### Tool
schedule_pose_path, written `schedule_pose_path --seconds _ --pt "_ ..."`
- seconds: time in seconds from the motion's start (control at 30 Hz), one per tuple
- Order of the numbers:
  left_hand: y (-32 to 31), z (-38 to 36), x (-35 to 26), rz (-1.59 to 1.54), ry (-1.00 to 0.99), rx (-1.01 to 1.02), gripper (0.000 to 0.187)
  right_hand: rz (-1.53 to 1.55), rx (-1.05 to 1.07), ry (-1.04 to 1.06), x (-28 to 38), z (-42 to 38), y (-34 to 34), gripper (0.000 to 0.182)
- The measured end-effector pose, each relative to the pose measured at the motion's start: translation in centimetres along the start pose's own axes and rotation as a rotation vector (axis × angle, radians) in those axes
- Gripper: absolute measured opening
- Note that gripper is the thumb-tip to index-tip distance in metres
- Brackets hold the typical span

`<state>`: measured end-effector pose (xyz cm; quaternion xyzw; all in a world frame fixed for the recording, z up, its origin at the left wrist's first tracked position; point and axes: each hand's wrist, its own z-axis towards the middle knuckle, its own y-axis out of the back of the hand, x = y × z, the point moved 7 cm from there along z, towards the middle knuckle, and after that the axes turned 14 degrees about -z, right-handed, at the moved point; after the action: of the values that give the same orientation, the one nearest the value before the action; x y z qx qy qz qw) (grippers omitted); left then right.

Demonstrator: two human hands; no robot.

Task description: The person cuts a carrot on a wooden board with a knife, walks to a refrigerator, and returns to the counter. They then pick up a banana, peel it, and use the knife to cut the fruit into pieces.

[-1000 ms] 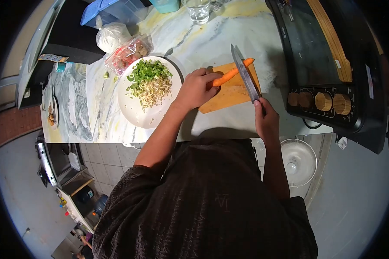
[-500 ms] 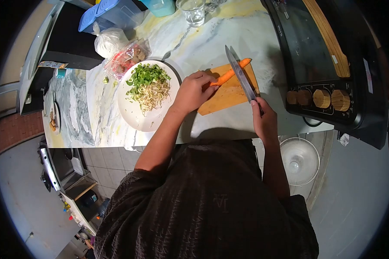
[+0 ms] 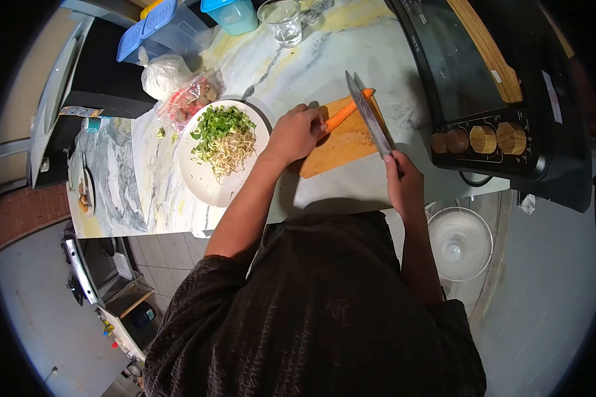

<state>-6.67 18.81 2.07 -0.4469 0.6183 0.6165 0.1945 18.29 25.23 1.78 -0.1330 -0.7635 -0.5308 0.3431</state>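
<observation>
An orange carrot (image 3: 341, 117) lies slantwise over a wooden cutting board (image 3: 331, 157). My left hand (image 3: 297, 134) grips its lower left end with bent fingers. In my right hand (image 3: 404, 182) is the handle of a long knife (image 3: 371, 118), whose blade crosses the carrot near its upper right end, tip pointing away from me. Whether the edge touches the carrot is hard to tell. Left of my left hand, a white plate (image 3: 205, 187) holds chopped greens (image 3: 222, 126) and bean sprouts (image 3: 233, 153).
Behind the plate are a plastic bag of reddish food (image 3: 191, 98), a white knotted bag (image 3: 164, 76), lidded blue containers (image 3: 179, 33) and a glass of water (image 3: 287, 32). A black oven (image 3: 496, 126) with wooden knobs stands at the right. A round basket (image 3: 460, 243) is below the counter.
My left hand has slid slightly left and its fingers have shifted on the carrot's end. The view has moved a little. The knife still crosses the carrot.
</observation>
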Motion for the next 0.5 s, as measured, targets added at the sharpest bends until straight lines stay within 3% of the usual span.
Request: schedule_pose_path --seconds 0.3,0.5 --pt "-0.7 -0.2 0.0 0.167 -0.046 -0.007 0.026 0.024 -0.008 -0.025 -1.1 -0.5 0.4 0.031" --pt "-1.2 -1.9 -0.7 0.226 -0.213 -0.166 0.021 0.043 -0.012 -0.028 -1.3 -0.7 0.5 0.033"
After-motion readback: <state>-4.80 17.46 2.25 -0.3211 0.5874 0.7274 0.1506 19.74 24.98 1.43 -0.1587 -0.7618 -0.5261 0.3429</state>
